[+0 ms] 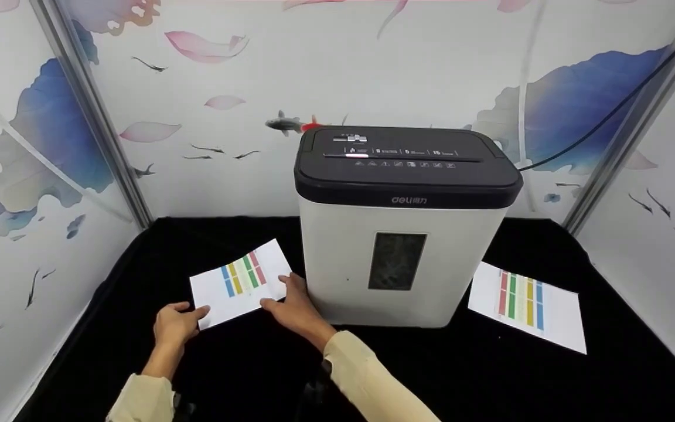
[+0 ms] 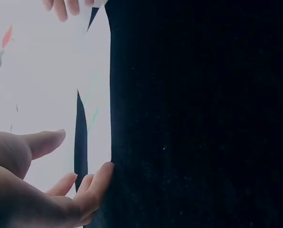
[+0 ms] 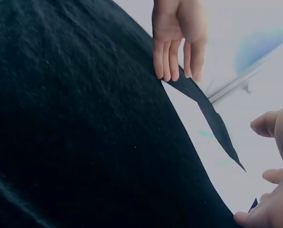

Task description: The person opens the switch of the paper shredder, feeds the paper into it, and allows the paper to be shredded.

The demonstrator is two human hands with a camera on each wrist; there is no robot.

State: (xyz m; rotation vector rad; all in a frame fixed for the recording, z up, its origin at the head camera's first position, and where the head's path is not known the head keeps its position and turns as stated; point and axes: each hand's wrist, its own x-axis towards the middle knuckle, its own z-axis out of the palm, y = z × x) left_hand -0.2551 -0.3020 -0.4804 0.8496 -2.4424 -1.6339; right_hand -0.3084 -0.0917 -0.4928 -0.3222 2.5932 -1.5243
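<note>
A white sheet of paper printed with blue, yellow, green and red blocks lies on the black cloth, left of a paper shredder. At its near left corner is my left hand; in the left wrist view the thumb stands well apart from the fingers, whose tips reach the sheet's edge. My right hand is at the sheet's right end. The right wrist view shows its thumb raised off the paper and a fingertip at the corner. Both hands have their fingers extended, not curled round the sheet.
The shredder has a dark slotted lid and a small front window. A second printed sheet lies on its right. A black cable runs from its back to the upper right. Patterned white walls enclose the black cloth.
</note>
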